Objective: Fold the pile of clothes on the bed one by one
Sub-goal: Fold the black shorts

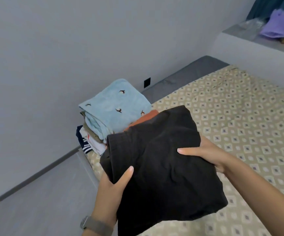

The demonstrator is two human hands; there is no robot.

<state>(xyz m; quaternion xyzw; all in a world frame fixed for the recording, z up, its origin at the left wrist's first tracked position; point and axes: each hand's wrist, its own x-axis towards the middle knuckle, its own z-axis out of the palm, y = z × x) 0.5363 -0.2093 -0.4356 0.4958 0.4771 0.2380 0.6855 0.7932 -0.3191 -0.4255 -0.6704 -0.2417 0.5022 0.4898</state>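
Folded black garment (163, 159) held above bed (231, 108), both hands gripping. Left hand (111, 189) at near-left edge, thumb on top. Right hand (207, 155) at right edge, thumb pressed flat on cloth. Watch (95, 224) on left wrist. Stack of folded clothes (103, 123) at bed corner beside wall, light blue bird-print piece (115, 104) topmost, orange piece (146, 119) just behind black garment. Purple cloth (280, 26) on ledge, upper right.
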